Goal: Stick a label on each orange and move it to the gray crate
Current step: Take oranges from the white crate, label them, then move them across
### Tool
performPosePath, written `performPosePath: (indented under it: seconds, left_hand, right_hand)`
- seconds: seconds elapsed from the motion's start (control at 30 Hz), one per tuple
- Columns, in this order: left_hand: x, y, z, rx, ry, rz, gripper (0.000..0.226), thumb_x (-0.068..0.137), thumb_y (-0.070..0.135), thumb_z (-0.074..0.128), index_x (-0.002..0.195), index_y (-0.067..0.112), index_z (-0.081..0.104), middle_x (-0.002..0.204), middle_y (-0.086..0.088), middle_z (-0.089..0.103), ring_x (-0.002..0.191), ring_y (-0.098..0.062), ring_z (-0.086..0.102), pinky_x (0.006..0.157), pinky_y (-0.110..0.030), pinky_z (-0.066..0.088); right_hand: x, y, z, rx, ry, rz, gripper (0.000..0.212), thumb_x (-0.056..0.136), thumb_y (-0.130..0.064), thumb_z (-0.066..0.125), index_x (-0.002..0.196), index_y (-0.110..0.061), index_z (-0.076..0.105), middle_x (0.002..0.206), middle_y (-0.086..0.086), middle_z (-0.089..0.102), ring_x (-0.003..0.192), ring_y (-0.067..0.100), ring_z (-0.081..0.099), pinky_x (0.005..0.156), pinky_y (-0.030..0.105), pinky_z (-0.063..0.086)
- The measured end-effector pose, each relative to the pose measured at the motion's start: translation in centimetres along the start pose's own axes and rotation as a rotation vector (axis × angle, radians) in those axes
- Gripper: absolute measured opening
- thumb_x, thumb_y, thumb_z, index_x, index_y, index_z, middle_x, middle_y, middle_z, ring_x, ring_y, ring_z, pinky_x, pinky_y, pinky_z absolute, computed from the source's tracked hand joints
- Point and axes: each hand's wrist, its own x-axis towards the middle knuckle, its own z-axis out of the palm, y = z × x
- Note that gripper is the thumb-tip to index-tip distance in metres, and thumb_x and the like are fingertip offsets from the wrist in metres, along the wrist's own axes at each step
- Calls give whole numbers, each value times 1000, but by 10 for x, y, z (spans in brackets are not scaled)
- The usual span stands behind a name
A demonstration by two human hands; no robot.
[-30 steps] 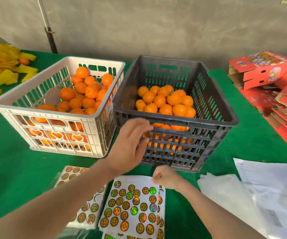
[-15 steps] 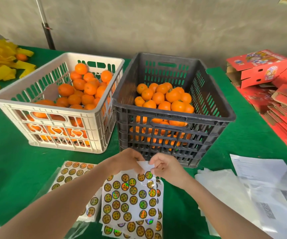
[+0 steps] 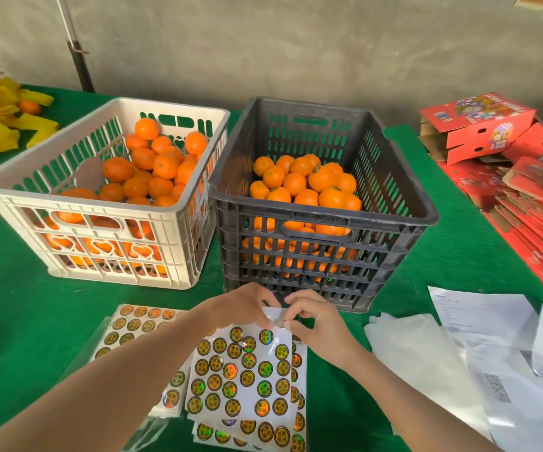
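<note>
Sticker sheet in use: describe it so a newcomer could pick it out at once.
On the green table, look in front of the gray crate, where sheets of round labels lie. It is the topmost sheet of the stack between the forearms. Unlike the sleeved sheet beside it, its far edge is pinched by the left hand and right hand.
</note>
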Motion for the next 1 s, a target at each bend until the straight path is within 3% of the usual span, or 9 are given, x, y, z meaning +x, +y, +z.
performPosePath:
  seconds: [0.1, 0.23, 0.37, 0.43, 0.53, 0.63, 0.77, 0.87, 1.0]
  left_hand:
    - [3, 1, 5, 96, 17, 74, 42, 82, 16, 71, 122, 10, 59, 107, 5, 55, 103, -12, 53, 83, -21, 36]
    - [-11, 11, 3, 261, 165, 230, 30, 84, 24, 68, 111, 12, 61, 106, -2, 65, 102, -20, 59, 91, -30, 42]
    - [-46, 22, -25, 250, 427, 510, 9, 86, 6, 61, 83, -1, 65, 69, -5, 61, 61, -17, 56, 61, -26, 42]
    - [-67, 22, -46, 168, 506, 604, 6, 84, 3, 62, 85, 3, 68, 70, 6, 59, 57, -5, 52, 58, -15, 38]
    - [-98, 17, -82, 132, 655, 679, 9, 83, 7, 62, 89, 5, 69, 69, 12, 61, 55, -2, 53, 54, -6, 36]
    - [-120, 0, -123, 98, 804, 639, 9, 82, 8, 62, 86, 5, 69, 64, 17, 59, 51, 4, 50, 52, -2, 32]
    - [-132, -39, -183, 121, 1012, 550, 15, 86, -4, 63, 92, 8, 68, 69, 17, 59, 56, 6, 55, 52, -5, 39]
    - [-129, -70, -234, -61, 1138, 382, 30, 91, -9, 49, 96, 17, 64, 81, 1, 69, 63, -3, 62, 60, -25, 52]
    - [-118, -103, -294, -122, 1214, 232, 43, 84, -13, 44, 84, 28, 56, 81, -2, 69, 70, -24, 63, 68, -31, 49]
  right_hand:
    - [0, -6, -2, 42, 48, 38, 37, 82, -2, 69, 71, -37, 61, 104, -11, 60, 103, 3, 57, 93, 39, 48]
    - [2, -26, -5, 30, 91, -41, 25, 82, 1, 69, 76, -23, 66, 96, -3, 63, 94, 7, 59, 86, 38, 50]
    - [11, -70, -6, 15, 201, -279, 8, 83, 3, 67, 79, -4, 65, 85, 5, 61, 79, 14, 56, 67, 33, 49]
    - [21, -101, -6, 15, 271, -450, 4, 84, -1, 65, 81, -3, 65, 86, 6, 60, 78, 13, 55, 63, 27, 46]
    - [49, -147, -5, 26, 344, -647, 6, 86, -2, 64, 90, -5, 68, 94, 11, 58, 86, 12, 55, 70, 20, 45]
    - [92, -183, -3, -64, 384, -717, 26, 86, 2, 61, 107, -12, 66, 103, 11, 59, 99, 11, 54, 83, 19, 44]
    - [168, -210, 14, -329, 172, -512, 52, 91, -8, 57, 137, -28, 45, 125, 2, 54, 118, 15, 47, 97, 30, 42]
    - [224, -211, 38, -605, 11, -429, 64, 92, -13, 55, 147, -30, 25, 140, 7, 45, 127, 25, 42, 99, 42, 42]
    - [277, -198, 68, -882, -116, -419, 66, 94, -16, 49, 150, -23, 14, 136, 13, 46, 119, 30, 46, 91, 43, 44]
